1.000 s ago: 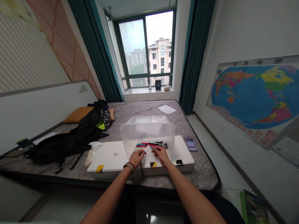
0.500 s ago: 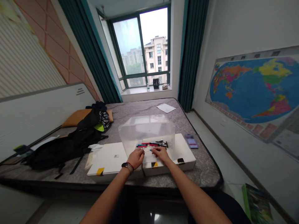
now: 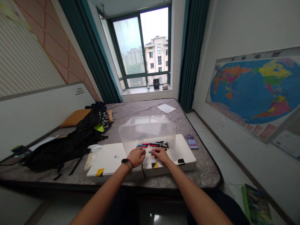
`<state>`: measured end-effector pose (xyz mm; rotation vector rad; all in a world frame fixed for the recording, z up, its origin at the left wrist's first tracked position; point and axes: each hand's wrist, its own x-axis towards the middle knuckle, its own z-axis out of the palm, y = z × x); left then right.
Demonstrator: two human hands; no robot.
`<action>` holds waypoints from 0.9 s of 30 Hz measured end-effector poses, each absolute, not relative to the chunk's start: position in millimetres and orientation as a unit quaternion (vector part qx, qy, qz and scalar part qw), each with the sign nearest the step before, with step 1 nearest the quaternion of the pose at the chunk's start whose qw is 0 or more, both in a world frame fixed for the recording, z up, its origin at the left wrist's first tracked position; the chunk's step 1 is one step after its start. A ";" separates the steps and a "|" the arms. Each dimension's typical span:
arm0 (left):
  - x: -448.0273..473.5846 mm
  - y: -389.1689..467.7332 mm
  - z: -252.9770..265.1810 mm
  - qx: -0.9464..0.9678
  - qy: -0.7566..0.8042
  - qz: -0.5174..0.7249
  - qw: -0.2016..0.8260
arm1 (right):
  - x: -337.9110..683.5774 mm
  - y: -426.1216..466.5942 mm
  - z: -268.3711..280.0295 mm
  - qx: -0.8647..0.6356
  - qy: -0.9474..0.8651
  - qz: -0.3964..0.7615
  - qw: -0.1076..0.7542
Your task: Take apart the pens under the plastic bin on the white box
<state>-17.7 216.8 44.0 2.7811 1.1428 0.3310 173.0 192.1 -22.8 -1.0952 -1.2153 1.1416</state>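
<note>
My left hand point(image 3: 136, 157), with a dark watch and red cord at the wrist, is closed in a pinch in front of the clear plastic bin point(image 3: 133, 132). Its fingertips hide what they hold. Close by on the right, my right hand point(image 3: 160, 155) pinches a small teal piece point(image 3: 150, 152) that looks like part of a pen. A thin pale sliver shows between the two hands. Just beyond them, several red, blue and black pens point(image 3: 154, 144) lie in the bin, which rests on its side with its opening toward me.
Two white boxes point(image 3: 109, 159) point(image 3: 185, 151) stand side by side on the mattress point(image 3: 203, 168). A black backpack point(image 3: 61, 148) lies to the left. A blurred purple item point(image 3: 192, 142) sits by the right edge, and a white sheet point(image 3: 166, 108) lies farther back.
The teal piece has shifted slightly left, and the gap between my hands' fingertips looks a little narrower. The pens and bin have stayed in place.
</note>
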 end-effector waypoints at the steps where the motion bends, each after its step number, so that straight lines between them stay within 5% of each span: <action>1: -15.6 218.1 44.9 0.921 0.370 0.103 0.062 | 172.4 192.3 -22.3 -0.463 -0.514 0.479 0.541; 8: 2.9 231.6 39.4 0.912 0.376 0.111 0.122 | 171.1 196.7 -32.1 -0.424 -0.551 0.504 0.511; 12: 12.2 235.6 27.4 0.910 0.377 0.105 0.134 | 175.1 198.1 -36.4 -0.457 -0.612 0.415 0.493; 27: 13.2 234.3 15.1 0.921 0.375 0.070 0.085 | 175.3 201.0 -38.7 -0.473 -0.649 0.383 0.456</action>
